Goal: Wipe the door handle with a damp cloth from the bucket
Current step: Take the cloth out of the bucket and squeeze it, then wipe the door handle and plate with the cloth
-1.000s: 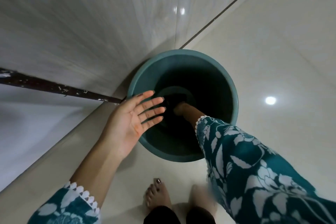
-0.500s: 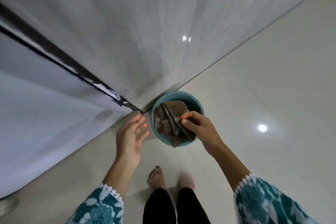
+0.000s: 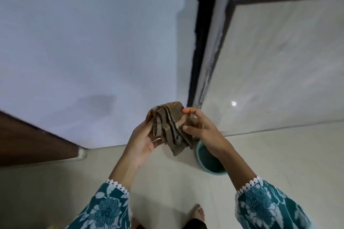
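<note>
You have the cloth [image 3: 170, 126] bunched between both hands, up in front of you and above the floor. Your left hand [image 3: 143, 141] cups it from below with the palm turned up and the fingers curled under the folds. Your right hand [image 3: 202, 130] pinches its upper edge between the thumb and the first fingers. The bucket [image 3: 208, 161] stands on the floor [image 3: 167, 182] below and just to the right of the cloth, partly hidden by your right wrist.

The step in hand looks like readying the cloth before you carry it to the door. Keep it over the bucket, not beside it, so any drip falls in and not on the tiles. Gather the loose tail that hangs below the cloth's main bunch into your palm, then squeeze or twist with both hands until it is only damp. Whether it is dripping cannot be told from this view.

No door handle is in sight. A dark brown panel [image 3: 33, 139] shows well to the left of the cloth, and a dark vertical frame [image 3: 202, 42] rises above it. Fold the cloth into a flat pad, since loose folds will wipe poorly.
</note>
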Demonstrator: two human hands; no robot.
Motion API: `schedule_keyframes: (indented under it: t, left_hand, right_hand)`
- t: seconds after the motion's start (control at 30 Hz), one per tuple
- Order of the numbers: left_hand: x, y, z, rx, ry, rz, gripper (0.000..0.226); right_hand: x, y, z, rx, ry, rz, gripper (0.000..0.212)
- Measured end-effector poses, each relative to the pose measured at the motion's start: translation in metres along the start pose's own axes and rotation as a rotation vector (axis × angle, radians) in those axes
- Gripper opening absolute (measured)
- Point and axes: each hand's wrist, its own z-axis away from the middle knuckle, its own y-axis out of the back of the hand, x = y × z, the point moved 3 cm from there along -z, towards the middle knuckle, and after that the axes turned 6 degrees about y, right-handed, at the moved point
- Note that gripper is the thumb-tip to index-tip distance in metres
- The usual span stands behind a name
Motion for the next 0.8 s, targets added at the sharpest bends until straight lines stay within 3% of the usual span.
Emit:
schedule_keyframes:
  t: [0.1,0.2,0.27,0.47,0.67,0.8]
  left_hand:
    - [0.029,0.051,0.045,0.123,-0.179,-0.097,0.020]
    - [0.040,0.117,0.086,0.244,-0.274,-0.193,0.016]
    - [0.047,0.165,0.111,0.306,-0.281,-0.215,0.014]
    - [0.077,0.287,0.172,0.423,-0.249,-0.125,0.015]
    - [0.106,0.352,0.194,0.481,-0.243,-0.048,0.016]
    - [0.121,0.378,0.189,0.617,-0.285,-0.204,0.013]
  right_hand:
    - [-0.003,-0.076,-0.009,0.005,-0.031,0.075,0.025]
    - [0.001,-0.163,-0.015,-0.072,-0.094,0.122,0.053]
    - [0.003,-0.221,-0.020,-0.130,-0.125,0.139,0.058]
    - [0.010,-0.365,-0.044,-0.152,-0.166,0.239,0.029]
    - [-0.006,-0.422,-0.066,0.015,-0.051,0.354,0.023]
    - [-0.044,-0.439,-0.077,0.099,0.150,0.426,0.017]
